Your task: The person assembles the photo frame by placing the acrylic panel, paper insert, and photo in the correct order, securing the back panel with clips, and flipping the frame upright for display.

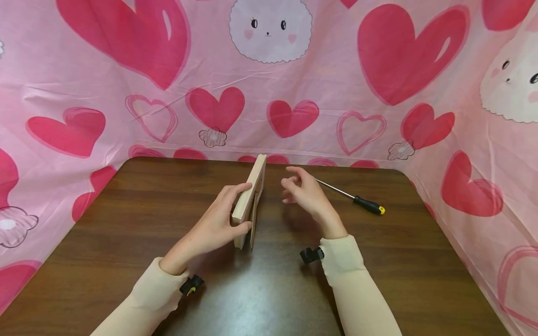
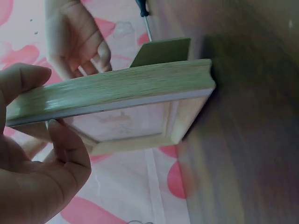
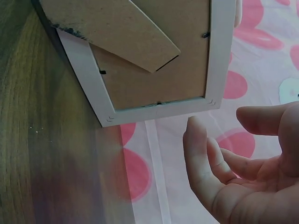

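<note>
A light wooden picture frame (image 1: 249, 196) stands on edge on the table, its back turned to the right. My left hand (image 1: 214, 224) grips its upper edge between thumb and fingers, also plain in the left wrist view, where the frame's front (image 2: 180, 116) with its clear pane shows. On the back, the right wrist view shows a brown backing board (image 3: 149, 88) with small dark tabs, and a stand leg (image 3: 117, 32) angled out from it. To the right of the frame my right hand (image 1: 308, 193) hovers with loosely bent fingers, holding nothing and apart from the frame.
A screwdriver (image 1: 367, 204) with a black and yellow handle lies on the brown wooden table (image 1: 126, 224), just right of the right hand. Pink cloth (image 1: 260, 74) printed with hearts hangs behind the table and along both sides.
</note>
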Demonstrator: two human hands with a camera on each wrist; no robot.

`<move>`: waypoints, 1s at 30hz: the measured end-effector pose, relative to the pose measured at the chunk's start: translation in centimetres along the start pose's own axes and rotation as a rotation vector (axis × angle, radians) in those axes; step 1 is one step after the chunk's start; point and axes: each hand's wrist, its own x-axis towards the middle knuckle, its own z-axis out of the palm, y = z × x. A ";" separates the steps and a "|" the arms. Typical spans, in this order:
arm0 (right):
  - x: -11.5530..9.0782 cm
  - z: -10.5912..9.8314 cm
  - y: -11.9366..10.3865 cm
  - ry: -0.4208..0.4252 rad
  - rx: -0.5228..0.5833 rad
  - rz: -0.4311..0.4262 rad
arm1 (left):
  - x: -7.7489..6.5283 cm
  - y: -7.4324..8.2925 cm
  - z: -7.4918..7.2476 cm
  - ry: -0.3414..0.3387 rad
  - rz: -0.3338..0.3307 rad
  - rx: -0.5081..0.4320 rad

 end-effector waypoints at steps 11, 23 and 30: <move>-0.1 0.1 -0.1 -0.010 0.047 0.012 | -0.2 0.8 1.9 0.001 -0.083 -0.104; 0.3 -0.1 -0.2 -0.028 0.134 0.060 | 0.7 2.3 3.8 0.005 -0.064 0.012; 0.3 -0.8 0.2 -0.007 0.130 0.119 | 1.3 2.9 5.2 -0.006 -0.050 0.095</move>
